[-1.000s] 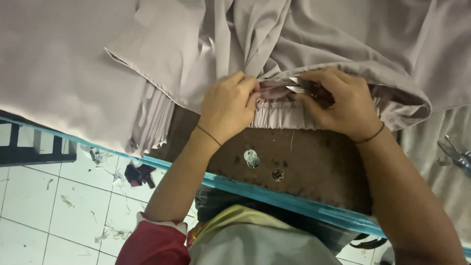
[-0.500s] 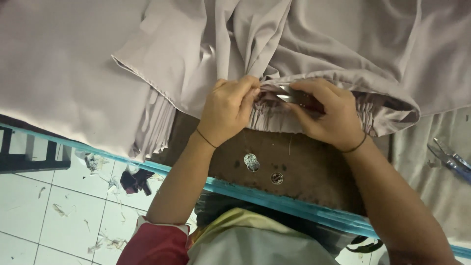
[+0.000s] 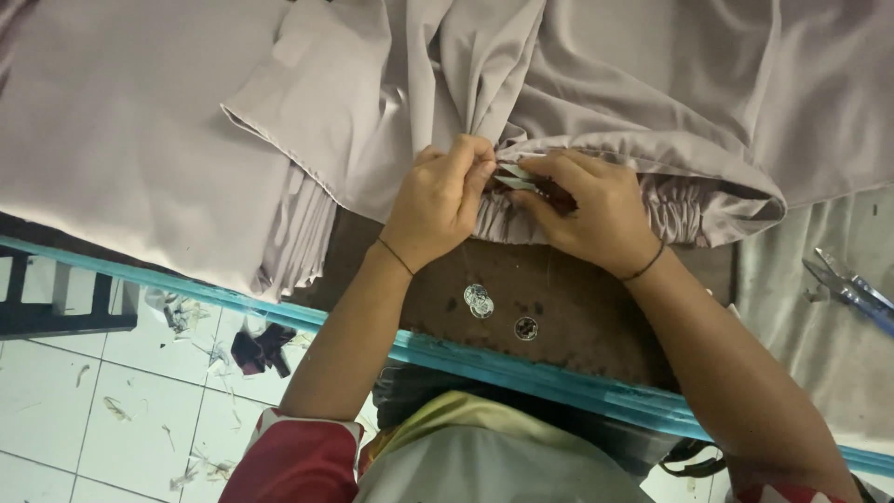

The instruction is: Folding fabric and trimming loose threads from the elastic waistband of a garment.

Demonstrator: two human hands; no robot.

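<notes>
Hands (image 3: 521, 196) pinch gathered fabric edge (image 3: 670, 210) — table edge (image 3: 521, 368) near.

It was a sewing workshop: pale grey fabric (image 3: 140, 140) was heaped on the worktop (image 3: 577, 317), scissors (image 3: 852, 284) at its right end, thread scraps (image 3: 186, 317) on the tiled floor (image 3: 56, 410) below.

FREE: bare brown worktop (image 3: 577, 307) strip below both hands, open between forearms | BLOCKED: heaped grey fabric (image 3: 596, 84) piled above and left, gathered hem touching fingers | MINOR: coins (image 3: 479, 300) near strip centre | RIGHT: scissors (image 3: 852, 284) well apart on cloth
</notes>
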